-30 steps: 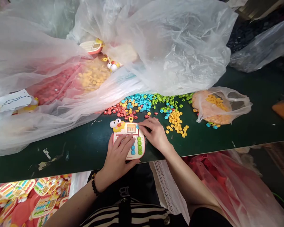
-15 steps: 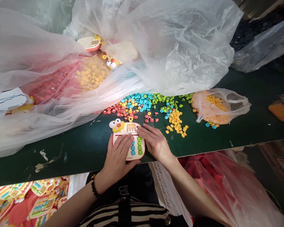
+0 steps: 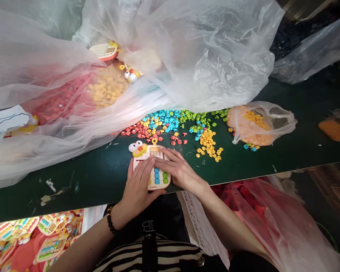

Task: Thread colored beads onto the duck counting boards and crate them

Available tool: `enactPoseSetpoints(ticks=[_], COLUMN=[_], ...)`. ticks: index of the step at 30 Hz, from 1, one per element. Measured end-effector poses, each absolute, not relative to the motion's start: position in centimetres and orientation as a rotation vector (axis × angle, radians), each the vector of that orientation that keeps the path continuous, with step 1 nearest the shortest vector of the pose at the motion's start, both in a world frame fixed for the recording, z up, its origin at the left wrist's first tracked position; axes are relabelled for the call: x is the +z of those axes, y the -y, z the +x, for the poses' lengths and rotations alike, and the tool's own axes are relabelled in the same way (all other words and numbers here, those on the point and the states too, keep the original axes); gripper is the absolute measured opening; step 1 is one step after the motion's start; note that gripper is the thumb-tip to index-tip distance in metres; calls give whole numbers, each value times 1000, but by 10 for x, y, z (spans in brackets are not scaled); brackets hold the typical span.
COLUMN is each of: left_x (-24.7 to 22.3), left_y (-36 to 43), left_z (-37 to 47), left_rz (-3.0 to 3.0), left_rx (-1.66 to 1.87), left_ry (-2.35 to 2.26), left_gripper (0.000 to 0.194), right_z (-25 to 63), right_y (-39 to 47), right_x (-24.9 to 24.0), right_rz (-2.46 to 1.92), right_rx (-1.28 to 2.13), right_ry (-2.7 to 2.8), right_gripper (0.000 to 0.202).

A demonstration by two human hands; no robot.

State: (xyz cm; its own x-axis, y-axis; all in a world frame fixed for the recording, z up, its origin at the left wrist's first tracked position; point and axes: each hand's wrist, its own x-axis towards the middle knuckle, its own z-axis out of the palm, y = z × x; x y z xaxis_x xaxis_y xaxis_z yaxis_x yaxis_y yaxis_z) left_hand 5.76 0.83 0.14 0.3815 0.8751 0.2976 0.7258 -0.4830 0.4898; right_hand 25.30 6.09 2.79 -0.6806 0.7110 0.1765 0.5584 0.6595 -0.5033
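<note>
A cream-and-red plastic toy board (image 3: 160, 186) with a yellow big-eyed duck head (image 3: 138, 148) lies at the table's near edge. Blue buttons (image 3: 156, 176) and green buttons (image 3: 165, 177) stand in columns on its face. My left hand (image 3: 140, 179) holds the board at its left side, fingers lying over the face and thumb along the lower edge. Across the upper right of the face stretches my right hand (image 3: 181, 168), its fingertips close to those of the left. Both hands cover part of the board, so some buttons are hidden.
Loose red buttons (image 3: 140, 130), blue, green and yellow buttons (image 3: 208, 142) are heaped behind the board on the dark green table (image 3: 102, 181). Large clear plastic bags (image 3: 215, 56) cover the back. A small bag (image 3: 255, 124) sits right. Finished-looking toy boards (image 3: 49, 245) are piled below left.
My right hand's fingers have moved left across the board's face, towards my left hand. The left hand keeps its place on the board. The whole view has shifted slightly.
</note>
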Motion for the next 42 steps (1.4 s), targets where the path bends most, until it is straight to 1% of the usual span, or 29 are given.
enactPoseSetpoints(ticks=[2,4,6,9,11,14,22,26,31,35,38,40,42], left_x=[2,3,5,7,6,5,6,6,6,6,6,6,6], left_y=[-8,-8,-8,-8,-8,-8,-8,-8,-8,-8,-8,-8,-8], left_z=[58,58,57,57,56,57,58,57,57,57,57,57,57], left_rz=[2372,2373,2375,2377,2382,2403,2412,2398,2409,2405,2396,2395,2395], left_rx=[763,750,733,726,740,751,751,737,739,735,733,739,746], left_ry=[-1426,-1435,-1427,-1403,-1395,-1388,-1390,-1400,-1397,-1396,-1400,-1402,-1393], left_gripper=[96,93,84,69,65,66,65,66,66,64,63,63,63], right_z=[253,262,278,307,320,326,320,323,323,323,320,315,308], right_y=[-62,-60,-56,-45,-37,-29,-43,-42,-36,-39,-41,-40,-39], right_x=[29,30,30,29,27,21,20,23,14,10,13,18,25], right_rz=[-1026,-1182,-1403,-1639,-1728,-1812,-1840,-1853,-1899,-1918,-1928,-1899,-1795], right_rx=[635,590,442,174,99,131,15,63,165,129,98,207,500], right_ry=[2434,2230,1945,1609,1581,1672,1643,1716,1796,1872,1866,1749,1551], right_gripper=[47,47,42,29,23,18,20,21,24,20,21,22,22])
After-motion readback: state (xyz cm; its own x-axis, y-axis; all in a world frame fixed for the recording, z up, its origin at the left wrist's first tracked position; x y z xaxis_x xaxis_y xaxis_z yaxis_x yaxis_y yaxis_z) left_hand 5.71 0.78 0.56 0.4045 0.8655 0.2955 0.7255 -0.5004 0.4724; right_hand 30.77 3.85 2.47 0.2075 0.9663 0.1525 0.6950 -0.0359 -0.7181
